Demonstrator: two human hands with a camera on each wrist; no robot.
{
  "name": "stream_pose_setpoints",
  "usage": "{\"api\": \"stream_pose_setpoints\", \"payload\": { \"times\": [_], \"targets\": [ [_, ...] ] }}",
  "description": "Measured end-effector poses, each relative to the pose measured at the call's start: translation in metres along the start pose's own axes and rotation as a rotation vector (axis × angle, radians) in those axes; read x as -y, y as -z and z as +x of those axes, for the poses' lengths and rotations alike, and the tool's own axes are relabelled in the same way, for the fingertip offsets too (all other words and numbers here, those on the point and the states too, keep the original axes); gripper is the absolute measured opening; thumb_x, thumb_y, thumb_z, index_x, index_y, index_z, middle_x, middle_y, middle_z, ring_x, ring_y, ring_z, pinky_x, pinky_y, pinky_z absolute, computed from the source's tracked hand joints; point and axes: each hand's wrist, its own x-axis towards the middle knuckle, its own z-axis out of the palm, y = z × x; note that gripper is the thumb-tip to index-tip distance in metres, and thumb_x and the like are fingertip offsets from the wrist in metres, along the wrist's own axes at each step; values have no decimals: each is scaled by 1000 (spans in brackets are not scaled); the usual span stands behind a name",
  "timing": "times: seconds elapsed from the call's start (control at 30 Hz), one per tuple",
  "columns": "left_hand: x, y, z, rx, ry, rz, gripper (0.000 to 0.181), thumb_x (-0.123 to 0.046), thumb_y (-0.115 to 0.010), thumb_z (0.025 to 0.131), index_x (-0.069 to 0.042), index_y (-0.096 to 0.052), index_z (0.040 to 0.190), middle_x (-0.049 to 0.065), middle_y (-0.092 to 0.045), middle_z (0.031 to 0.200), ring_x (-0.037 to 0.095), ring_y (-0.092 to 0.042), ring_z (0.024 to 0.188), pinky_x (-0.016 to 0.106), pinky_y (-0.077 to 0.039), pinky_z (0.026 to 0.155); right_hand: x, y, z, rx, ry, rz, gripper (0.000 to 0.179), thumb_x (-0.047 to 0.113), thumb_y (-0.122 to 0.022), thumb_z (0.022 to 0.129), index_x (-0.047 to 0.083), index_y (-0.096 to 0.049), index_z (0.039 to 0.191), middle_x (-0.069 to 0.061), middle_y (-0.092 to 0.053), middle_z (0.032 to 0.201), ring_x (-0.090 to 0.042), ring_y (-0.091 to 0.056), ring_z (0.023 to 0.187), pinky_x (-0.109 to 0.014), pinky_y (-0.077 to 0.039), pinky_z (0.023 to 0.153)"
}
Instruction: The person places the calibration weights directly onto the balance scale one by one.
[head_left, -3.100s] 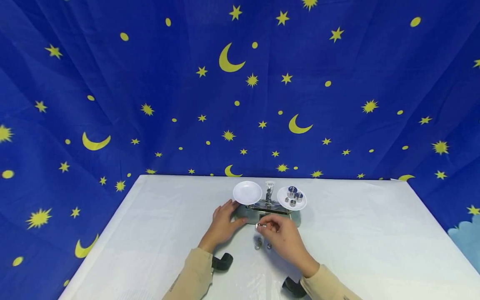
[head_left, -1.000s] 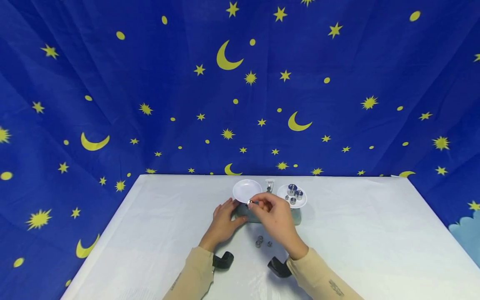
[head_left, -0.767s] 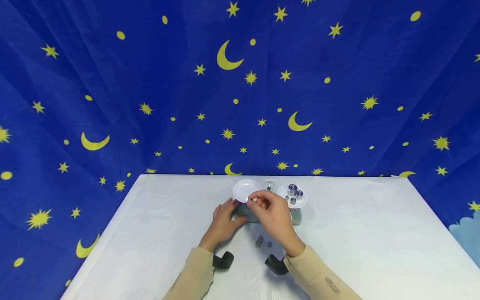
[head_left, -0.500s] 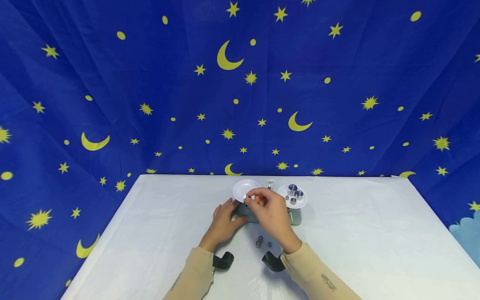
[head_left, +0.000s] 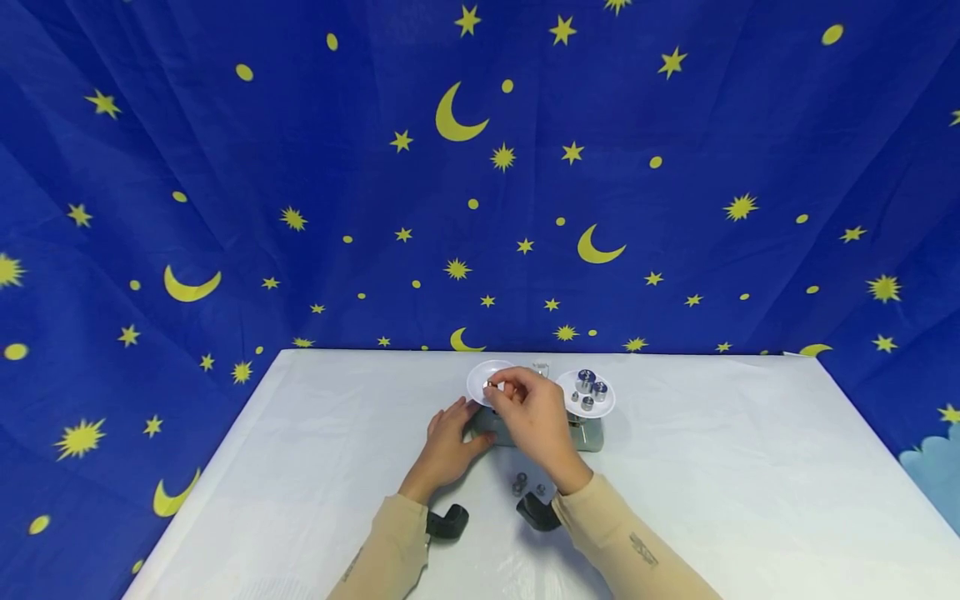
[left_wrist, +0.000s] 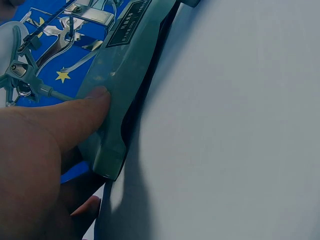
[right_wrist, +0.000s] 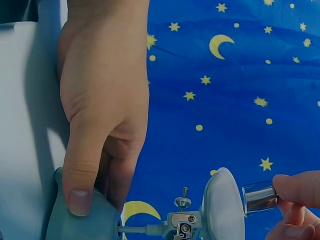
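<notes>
The left hand (head_left: 441, 454) clasps the end of the balance base (left_wrist: 122, 107), thumb on its front face; should this hold shift, the whole instrument could be jolted. At the left pan (head_left: 482, 372), a cylindrical metal weight (right_wrist: 259, 196) is pinched between thumb and fingers of the right hand (head_left: 536, 412); contact with the pan cannot be told. Its smooth side might slip, or an uneven release drop it against the rim. Nearer the viewer, loose weights (head_left: 518, 488) lie on the table (head_left: 712, 500), where the right wrist's black mount (head_left: 537, 512) could knock them. On the right pan (head_left: 605, 405), four standing weights (head_left: 587, 381) might topple if the beam swings sharply. Compared with one second earlier, the left hand is unchanged; the pinched weight has advanced beyond the left pan's front rim; the mount is nearer the loose weights; the right pan's load is unaltered.
</notes>
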Motion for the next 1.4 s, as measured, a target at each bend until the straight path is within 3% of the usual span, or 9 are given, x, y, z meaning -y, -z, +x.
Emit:
{"api": "stream_pose_setpoints", "payload": {
  "times": [1.1,1.4],
  "targets": [
    [0,0,-2,-24,-40,2,60,-28,-71,94,2,-53,142,20,-52,147,40,-35,144,66,-15,115,1,-12,21,-6,77,-213,6,12,-78,82,9,-76,87,8,-54,63,-7,-46,51,-27,-38,52],
    [0,-1,-1,-27,-40,-4,60,-27,-71,94,0,-52,144,18,-51,148,39,-35,144,65,-15,116,2,-13,26,8,81,-243,6,13,-78,83,9,-76,87,7,-53,64,-8,-47,52,-31,-39,61]
  ]
}}
